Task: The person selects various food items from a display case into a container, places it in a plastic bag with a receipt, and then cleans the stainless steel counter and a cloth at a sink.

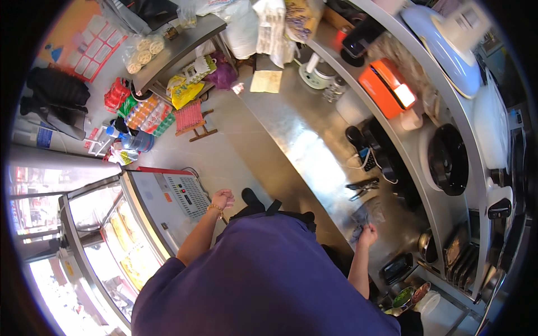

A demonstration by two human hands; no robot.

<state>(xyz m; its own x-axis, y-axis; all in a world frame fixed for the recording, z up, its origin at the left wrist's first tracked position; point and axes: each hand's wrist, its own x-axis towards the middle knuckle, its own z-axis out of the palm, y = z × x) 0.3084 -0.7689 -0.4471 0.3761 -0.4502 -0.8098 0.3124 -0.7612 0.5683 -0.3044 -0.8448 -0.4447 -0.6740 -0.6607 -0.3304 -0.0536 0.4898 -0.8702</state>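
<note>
My left hand (223, 198), with a beaded bracelet at the wrist, hangs with bent fingers beside the vented panel of a lit glass display cabinet (185, 191); nothing shows in it. At the right, my right hand (368, 235) pinches a crumpled dark grey cloth or bag (358, 227) over the edge of a stainless steel counter (311, 155). A clear plastic bag (375, 208) lies just beyond that hand. Farther along the counter are black-handled tools (362, 185), possibly scissors or tongs, and a black handset with a coiled cord (370, 159).
A steel shelf (388, 134) runs above the counter, carrying an orange box (386, 88) and a black bowl (449, 159). On the floor stand a folding stool (189, 117), bottle packs (145, 113) and a large water bottle (143, 142). Food containers (403, 297) sit at the lower right.
</note>
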